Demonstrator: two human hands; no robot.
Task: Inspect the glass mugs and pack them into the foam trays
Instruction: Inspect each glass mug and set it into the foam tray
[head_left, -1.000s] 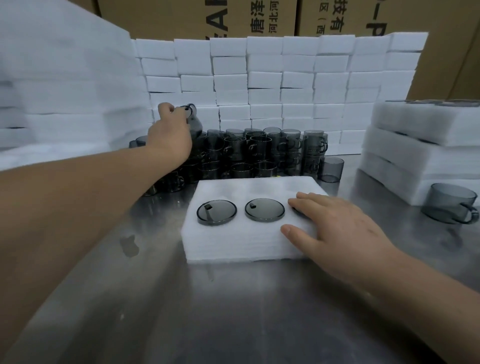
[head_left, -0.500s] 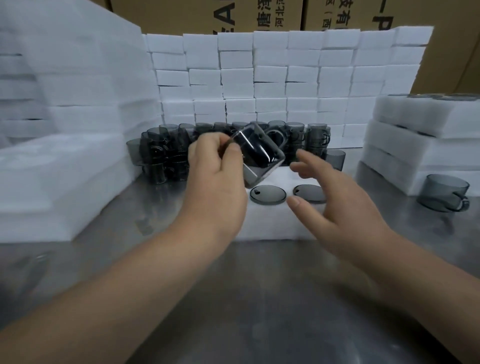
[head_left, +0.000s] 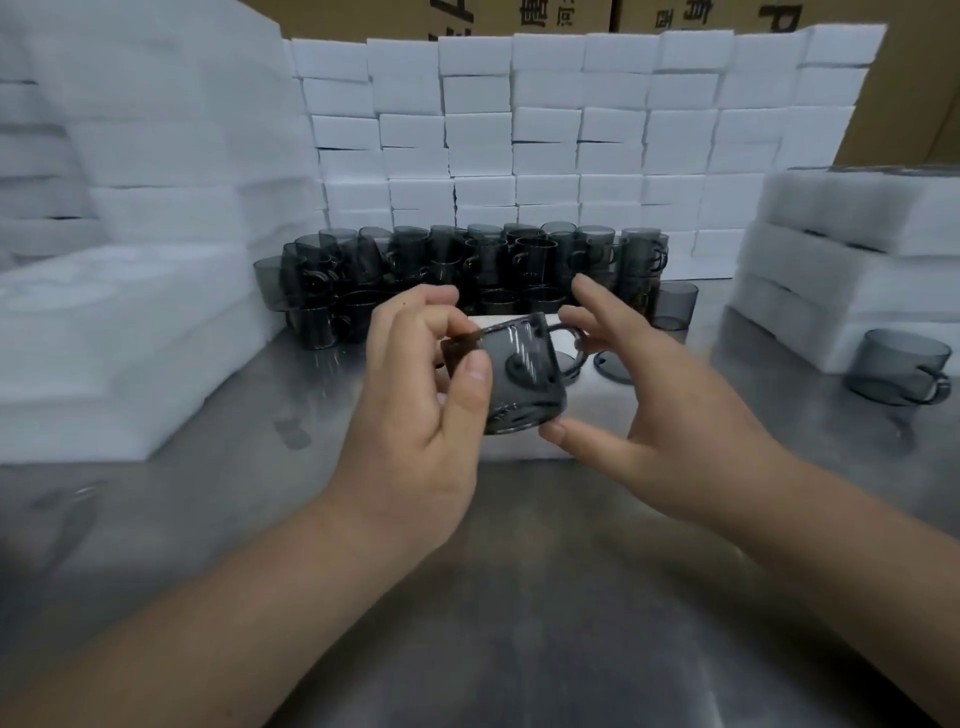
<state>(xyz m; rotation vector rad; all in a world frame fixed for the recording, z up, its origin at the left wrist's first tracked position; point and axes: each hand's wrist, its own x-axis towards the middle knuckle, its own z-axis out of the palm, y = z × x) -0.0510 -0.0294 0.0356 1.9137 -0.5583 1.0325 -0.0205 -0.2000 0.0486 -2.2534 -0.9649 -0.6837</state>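
One wide-angle head cam looked fwd & down, close over left hand (head_left: 415, 405), right hand (head_left: 649, 405) & mug (head_left: 519, 384), facing foam stacks (head_left: 545, 135) at back.

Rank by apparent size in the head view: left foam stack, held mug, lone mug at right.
1. Left foam stack.
2-3. Held mug and lone mug at right look about alike; the held one is nearer the camera, so I won't rank them.
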